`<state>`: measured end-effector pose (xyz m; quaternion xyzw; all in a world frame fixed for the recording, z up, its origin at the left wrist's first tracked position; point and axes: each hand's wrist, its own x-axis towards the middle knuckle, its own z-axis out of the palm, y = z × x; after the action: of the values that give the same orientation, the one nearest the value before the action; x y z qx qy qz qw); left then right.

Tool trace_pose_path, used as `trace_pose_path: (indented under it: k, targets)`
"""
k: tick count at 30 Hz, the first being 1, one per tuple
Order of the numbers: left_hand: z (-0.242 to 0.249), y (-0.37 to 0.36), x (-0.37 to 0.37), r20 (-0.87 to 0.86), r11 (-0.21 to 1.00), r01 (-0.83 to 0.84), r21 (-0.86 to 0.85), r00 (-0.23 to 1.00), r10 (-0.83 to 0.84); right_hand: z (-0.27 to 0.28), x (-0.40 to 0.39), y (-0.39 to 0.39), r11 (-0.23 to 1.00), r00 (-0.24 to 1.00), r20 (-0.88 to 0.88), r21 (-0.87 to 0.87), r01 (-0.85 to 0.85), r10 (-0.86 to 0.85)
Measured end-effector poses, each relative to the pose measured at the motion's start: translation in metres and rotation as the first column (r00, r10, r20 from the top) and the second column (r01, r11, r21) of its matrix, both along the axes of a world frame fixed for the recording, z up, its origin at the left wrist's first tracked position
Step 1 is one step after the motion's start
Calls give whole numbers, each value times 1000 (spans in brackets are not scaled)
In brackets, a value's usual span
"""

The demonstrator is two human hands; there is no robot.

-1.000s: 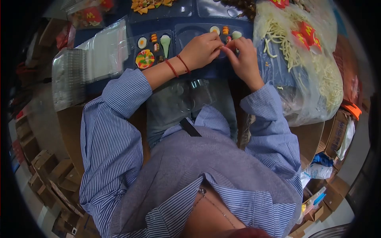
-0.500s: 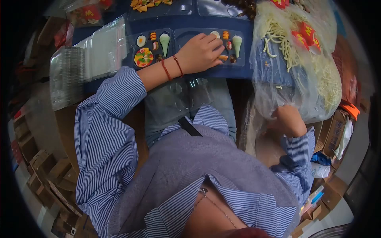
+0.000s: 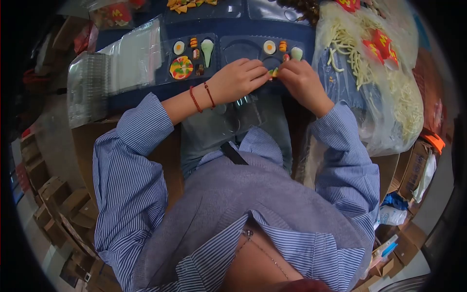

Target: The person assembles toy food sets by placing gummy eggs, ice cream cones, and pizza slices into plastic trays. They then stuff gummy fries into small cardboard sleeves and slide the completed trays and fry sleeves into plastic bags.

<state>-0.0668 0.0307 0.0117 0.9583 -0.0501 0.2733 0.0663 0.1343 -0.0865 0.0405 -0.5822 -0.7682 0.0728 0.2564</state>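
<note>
My left hand (image 3: 243, 78) and my right hand (image 3: 302, 83) meet at the front of the right clear plastic tray (image 3: 228, 43). The fingertips of both hands are closed on a small yellow and green toy pizza slice (image 3: 274, 73), partly hidden by them. Behind the hands in this tray lie a toy fried egg (image 3: 269, 47), a toy burger (image 3: 283, 46), a toy hot dog (image 3: 286, 57) and a pale green ice cream cone (image 3: 296, 53), its lower part covered by my right hand. The left tray (image 3: 214, 37) holds similar pieces and a round toy pizza (image 3: 181, 67).
Clear bags (image 3: 131, 58) are stacked at the left. On the right, a large plastic bag (image 3: 362, 104) holds pale noodle-like strands (image 3: 357, 58) and red packets (image 3: 381, 46). More toy pieces (image 3: 189, 5) lie at the back. A clear plastic tray (image 3: 238, 117) rests on my lap.
My right hand has come up from beside the large bag to the right tray. My left hand has drawn back toward me, uncovering the fried egg.
</note>
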Motion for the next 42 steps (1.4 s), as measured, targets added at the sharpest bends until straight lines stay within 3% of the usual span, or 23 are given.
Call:
trace_pose_path:
  k: [2, 6, 12, 14, 15, 18, 20, 22, 24, 26, 29, 31, 41, 42]
  targets:
    - [-2, 0, -1, -21, 1000, 3, 4, 1000, -3, -2, 6, -7, 996, 977, 202, 31, -80, 72]
    - [-3, 1, 2, -18, 1000, 2, -4, 1000, -2, -2, 9, -9, 989, 963, 249, 69, -127, 106]
    - [-1, -1, -2, -115, 999, -11, -41, 993, 6, 1, 15, -3, 987, 987, 31, -2, -158, 158]
    - [-2, -3, -2, -124, 999, -11, -30, 992, 7, 5, 18, 11, 998, 956, -292, -57, -11, -6]
    - [-2, -3, -2, -126, 999, -28, -20, 992, 25, 8, 19, 23, 983, 946, -285, -139, 120, -156]
    - [0, -5, -1, -169, 1000, -15, -9, 985, 13, 20, 10, 90, 983, 942, -306, -163, 87, -135]
    - [1, -8, 1, -207, 999, -30, -17, 978, 26, 3, 10, 148, 999, 1000, 8, 46, -17, 17]
    - [8, -6, -2, -240, 998, -48, -28, 970, 40, -30, 7, 212, 997, 999, 20, -75, 27, -26]
    - [27, 2, -5, -169, 981, -82, -174, 984, 53, -29, 1, 224, 997, 1000, -17, -78, 5, -6]
    - [43, 31, -13, -228, 958, -220, -182, 957, 176, -28, -5, 232, 994, 996, -85, -104, -21, 12]
    - [31, 108, -23, -367, 883, -469, 20, 818, 443, -26, -10, 238, 988, 983, -182, -149, -44, 16]
    - [23, 153, -19, -248, 798, -601, 43, 768, 591, -21, -5, 237, 982, 973, -230, -181, -49, 6]
    - [14, 161, 3, -46, 875, -377, -305, 923, 382, 9, 35, 180, 935, 897, -427, -351, -47, -115]
    - [14, 158, 9, -22, 876, -343, -338, 934, 357, 18, 34, 156, 945, 833, -547, -309, -108, -83]
